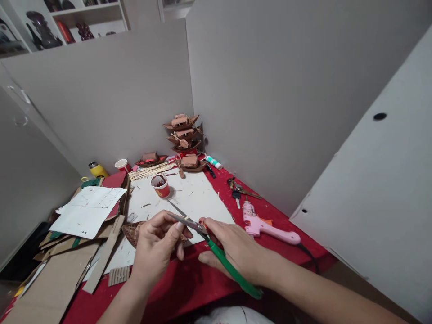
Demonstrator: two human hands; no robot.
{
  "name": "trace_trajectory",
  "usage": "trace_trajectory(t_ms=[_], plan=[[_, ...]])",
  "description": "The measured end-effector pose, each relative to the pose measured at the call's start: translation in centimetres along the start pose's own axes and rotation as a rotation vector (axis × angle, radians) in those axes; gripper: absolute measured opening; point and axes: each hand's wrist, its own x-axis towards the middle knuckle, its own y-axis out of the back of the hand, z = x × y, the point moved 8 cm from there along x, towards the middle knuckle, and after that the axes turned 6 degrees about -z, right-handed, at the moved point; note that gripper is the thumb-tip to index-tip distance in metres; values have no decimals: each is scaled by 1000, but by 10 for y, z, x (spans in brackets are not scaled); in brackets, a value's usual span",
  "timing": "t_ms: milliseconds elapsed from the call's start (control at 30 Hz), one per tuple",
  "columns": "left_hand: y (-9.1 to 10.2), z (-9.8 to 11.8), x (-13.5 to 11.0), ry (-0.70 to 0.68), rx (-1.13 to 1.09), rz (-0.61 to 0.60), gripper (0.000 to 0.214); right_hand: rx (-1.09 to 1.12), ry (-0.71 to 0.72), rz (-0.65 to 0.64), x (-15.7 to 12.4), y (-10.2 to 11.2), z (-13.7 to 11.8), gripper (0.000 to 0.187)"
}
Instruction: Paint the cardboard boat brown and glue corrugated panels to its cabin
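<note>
Green-handled scissors (232, 269), probably light, stiff and best held by the handles, sit inside the right grip (241, 252), their parted blades reaching towards the left grip (155, 247), which curls beside the metal, its hold impossible to tell.

No words readable here; eight o'clock from mid-view, the red paper cup (163, 191) shows a yellow mark too small to read, and at dead centre, print on the white-and-teal tube (214, 162) blurs.
</note>
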Motion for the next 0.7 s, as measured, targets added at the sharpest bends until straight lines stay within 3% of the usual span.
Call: trace_trajectory(t_ms=[367, 567, 700], plan=[[-8, -23, 6, 48, -35, 21, 21, -38, -144, -47, -12, 2, 16, 29], [-18, -18, 1, 24, 0, -53, 17, -60, -44, -7, -15, 8, 4, 39], [-16, -23, -1, 44, 6, -47, 18, -36, -85, -43, -17, 3, 5, 28]])
